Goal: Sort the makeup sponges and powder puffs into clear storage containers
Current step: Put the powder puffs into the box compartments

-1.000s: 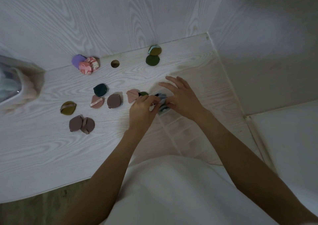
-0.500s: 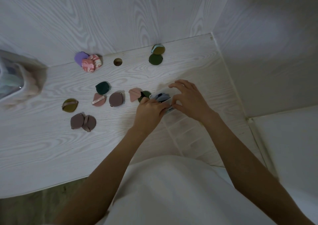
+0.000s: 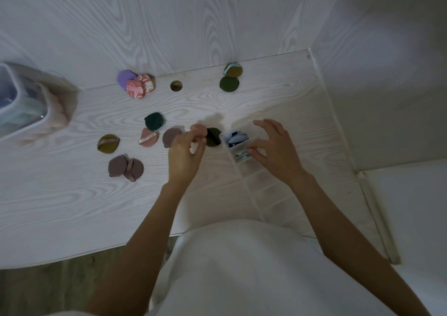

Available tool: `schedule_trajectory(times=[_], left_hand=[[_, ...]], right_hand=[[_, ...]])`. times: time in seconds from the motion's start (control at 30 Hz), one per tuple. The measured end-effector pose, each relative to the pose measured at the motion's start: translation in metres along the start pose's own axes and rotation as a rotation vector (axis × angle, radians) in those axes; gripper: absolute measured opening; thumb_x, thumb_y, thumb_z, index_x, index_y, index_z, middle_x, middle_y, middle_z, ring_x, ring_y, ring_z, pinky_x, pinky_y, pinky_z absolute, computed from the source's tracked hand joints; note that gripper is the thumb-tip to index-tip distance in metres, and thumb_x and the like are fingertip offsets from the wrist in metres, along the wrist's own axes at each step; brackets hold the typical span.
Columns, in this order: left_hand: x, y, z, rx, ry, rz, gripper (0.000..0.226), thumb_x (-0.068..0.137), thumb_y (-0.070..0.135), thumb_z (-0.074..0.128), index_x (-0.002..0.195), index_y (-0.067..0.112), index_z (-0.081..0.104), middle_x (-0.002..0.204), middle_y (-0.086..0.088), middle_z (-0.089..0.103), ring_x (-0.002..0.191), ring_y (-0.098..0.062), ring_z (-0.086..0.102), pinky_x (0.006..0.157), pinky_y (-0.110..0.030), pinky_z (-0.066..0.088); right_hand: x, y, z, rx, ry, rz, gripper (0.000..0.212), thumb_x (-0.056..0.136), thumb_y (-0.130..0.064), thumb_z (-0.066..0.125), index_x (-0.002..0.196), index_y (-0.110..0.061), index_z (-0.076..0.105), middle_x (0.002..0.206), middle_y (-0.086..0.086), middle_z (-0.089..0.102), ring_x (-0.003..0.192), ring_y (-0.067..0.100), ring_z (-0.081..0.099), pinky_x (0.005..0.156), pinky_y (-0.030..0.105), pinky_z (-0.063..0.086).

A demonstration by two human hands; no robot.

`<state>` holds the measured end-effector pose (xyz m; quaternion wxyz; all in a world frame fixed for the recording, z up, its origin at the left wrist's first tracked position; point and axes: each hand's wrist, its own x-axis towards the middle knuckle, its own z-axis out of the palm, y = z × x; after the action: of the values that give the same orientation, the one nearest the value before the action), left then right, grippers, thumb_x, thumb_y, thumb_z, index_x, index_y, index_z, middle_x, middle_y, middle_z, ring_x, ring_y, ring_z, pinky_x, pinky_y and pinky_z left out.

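Observation:
A long clear divided container (image 3: 252, 196) lies on the white wood desk, running from my body out to the middle. Its far compartment holds blue puffs (image 3: 235, 138), and teal ones sit just behind them. My right hand (image 3: 278, 151) grips that far end, fingers on the rim and thumb by the teal puffs. My left hand (image 3: 185, 152) is pinched on a pale pink puff (image 3: 193, 148), beside a dark green puff (image 3: 214, 138). Loose puffs lie to the left: mauve (image 3: 170, 136), pink with a strap (image 3: 148, 138), dark teal (image 3: 154, 121), olive (image 3: 108, 143) and a mauve pair (image 3: 125, 167).
A clear tub (image 3: 24, 107) with pale items stands at the left edge. By the back wall lie purple and patterned pink puffs (image 3: 136, 85), a cable hole (image 3: 176, 85), and olive and green puffs (image 3: 231, 78). Walls close the back and right sides.
Both hands were pressing together on the blue puffs in the far compartment. Now my left hand has moved left onto the pink puff, and my right hand's fingers have spread over the container's end.

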<state>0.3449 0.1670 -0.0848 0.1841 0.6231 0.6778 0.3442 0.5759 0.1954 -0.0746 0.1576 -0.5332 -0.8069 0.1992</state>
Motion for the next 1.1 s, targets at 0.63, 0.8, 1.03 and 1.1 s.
schedule_trajectory(times=[0.63,0.8,1.03,1.1], left_hand=[[0.021,-0.049,-0.017,-0.014,-0.1,-0.16,0.038,0.084,0.005,0.058,0.122,0.009,0.055,0.121,-0.015,0.052,0.106,-0.022,0.05,0.084,-0.039,0.05],[0.032,-0.061,-0.011,0.17,-0.185,-0.36,0.063,0.083,0.021,0.067,0.136,0.004,0.039,0.132,-0.024,0.046,0.119,-0.036,0.043,0.098,-0.04,0.035],[0.036,-0.035,-0.022,-0.046,-0.075,-0.413,0.042,0.086,0.019,0.065,0.122,0.006,0.046,0.09,-0.005,0.057,0.083,-0.019,0.057,0.069,-0.025,0.045],[0.032,-0.018,-0.031,-0.118,0.011,-0.319,0.038,0.083,0.013,0.069,0.115,0.005,0.049,0.083,0.001,0.054,0.073,-0.01,0.055,0.063,-0.011,0.044]], right_hand=[[0.0,-0.007,0.016,0.097,0.042,0.134,0.01,0.081,-0.022,0.069,0.082,-0.012,0.07,0.137,0.011,0.045,0.127,0.028,0.034,0.102,0.046,0.037],[0.001,-0.006,0.015,0.104,0.03,0.134,0.011,0.081,-0.022,0.07,0.08,-0.012,0.069,0.138,0.01,0.044,0.127,0.027,0.034,0.101,0.048,0.037],[0.001,-0.007,0.013,0.099,0.022,0.12,0.011,0.081,-0.022,0.069,0.079,-0.011,0.069,0.137,0.011,0.044,0.127,0.028,0.034,0.101,0.046,0.038],[0.001,-0.006,0.014,0.103,0.027,0.118,0.01,0.081,-0.022,0.069,0.08,-0.012,0.069,0.138,0.01,0.043,0.128,0.028,0.034,0.102,0.047,0.037]])
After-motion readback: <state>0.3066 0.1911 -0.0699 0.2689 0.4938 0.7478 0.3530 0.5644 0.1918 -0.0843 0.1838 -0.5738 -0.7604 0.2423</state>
